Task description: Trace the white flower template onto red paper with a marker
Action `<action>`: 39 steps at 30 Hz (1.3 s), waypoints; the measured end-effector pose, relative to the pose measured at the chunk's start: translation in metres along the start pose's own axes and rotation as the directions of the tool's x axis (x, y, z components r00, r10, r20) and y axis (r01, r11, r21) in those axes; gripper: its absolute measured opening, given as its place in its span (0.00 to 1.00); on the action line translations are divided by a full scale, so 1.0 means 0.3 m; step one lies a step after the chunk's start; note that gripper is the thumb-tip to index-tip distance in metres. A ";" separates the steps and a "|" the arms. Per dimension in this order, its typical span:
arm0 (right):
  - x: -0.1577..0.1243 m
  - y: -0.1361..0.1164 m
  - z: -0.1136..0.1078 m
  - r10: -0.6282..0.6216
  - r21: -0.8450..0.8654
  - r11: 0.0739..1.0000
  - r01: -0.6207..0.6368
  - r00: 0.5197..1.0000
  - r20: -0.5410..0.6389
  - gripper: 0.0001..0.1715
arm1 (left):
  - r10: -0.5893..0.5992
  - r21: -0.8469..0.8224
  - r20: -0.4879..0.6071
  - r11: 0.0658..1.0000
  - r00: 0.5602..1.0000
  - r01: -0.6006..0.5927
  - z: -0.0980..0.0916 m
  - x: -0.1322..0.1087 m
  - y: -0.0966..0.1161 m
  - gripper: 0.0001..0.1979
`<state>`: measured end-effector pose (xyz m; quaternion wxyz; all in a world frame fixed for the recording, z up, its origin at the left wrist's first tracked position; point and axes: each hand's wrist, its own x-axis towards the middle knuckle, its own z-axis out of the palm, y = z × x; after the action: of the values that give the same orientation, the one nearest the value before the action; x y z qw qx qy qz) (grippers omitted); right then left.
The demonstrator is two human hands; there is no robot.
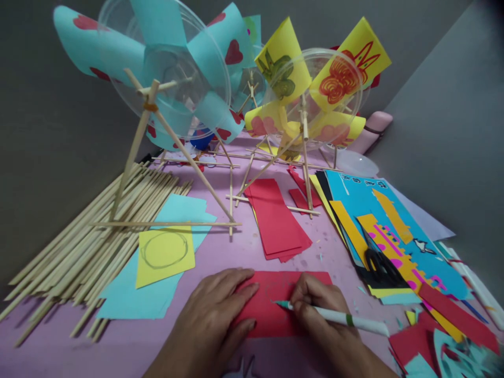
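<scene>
A red paper rectangle (271, 323) lies flat on the pink-purple table in front of me. My left hand (214, 312) rests on its left part, fingers stretched out and slightly apart. In my right hand (321, 310) is a white marker (354, 319) with a green tip, pinched between thumb and fingers. The tip is on or just above the middle of the red paper, where faint marks show. Left of my left hand, a yellow paper (185, 244) with a drawn circle lies over light blue sheets (137, 307).
Wooden sticks (98, 231) are piled at left. Behind stand a blue pinwheel (165, 31) and a yellow pinwheel (287, 68) on stick frames. Red strips (273, 215) lie mid-table. At right are a blue printed sheet (354, 194), black scissors (380, 268) and paper scraps (464, 352).
</scene>
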<state>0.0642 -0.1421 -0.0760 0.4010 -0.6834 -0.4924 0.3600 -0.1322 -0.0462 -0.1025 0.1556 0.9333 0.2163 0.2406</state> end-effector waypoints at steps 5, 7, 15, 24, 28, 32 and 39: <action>0.005 0.003 0.007 -0.025 -0.001 1.000 0.025 0.997 -0.067 0.06 | -0.017 -0.004 0.013 1.000 1.000 0.017 -0.004 -0.004 0.000 0.17; 0.002 0.003 0.008 -0.031 0.024 0.999 0.033 0.998 -0.063 0.06 | -0.015 -0.003 0.013 1.000 1.000 0.015 -0.003 -0.004 -0.002 0.17; -0.015 0.027 -0.006 -0.031 0.166 0.985 0.037 0.999 -0.039 0.08 | -0.013 -0.012 0.006 1.000 1.000 0.013 0.002 0.004 -0.004 0.17; -0.025 0.045 0.011 -0.045 0.217 0.973 0.081 0.985 -0.168 0.10 | -0.023 -0.012 0.013 1.000 1.000 0.024 -0.001 -0.002 -0.002 0.18; -0.024 0.020 0.001 -0.113 0.058 0.991 0.117 0.991 -0.067 0.09 | -0.022 -0.016 0.011 1.000 1.000 0.022 -0.005 0.002 0.001 0.18; -0.020 0.010 -0.015 -0.175 0.009 0.985 0.175 0.984 0.026 0.10 | -0.026 -0.019 0.025 0.999 0.999 0.027 -0.007 0.004 0.002 0.17; -0.016 0.017 -0.016 -0.203 -0.053 0.977 0.206 0.977 0.059 0.09 | -0.029 -0.015 0.035 0.999 0.999 0.030 -0.006 0.004 0.003 0.17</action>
<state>0.0691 -0.1486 -0.0780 0.4023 -0.6310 -0.5809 0.3201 -0.1318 -0.0460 -0.1001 0.1703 0.9328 0.2254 0.2239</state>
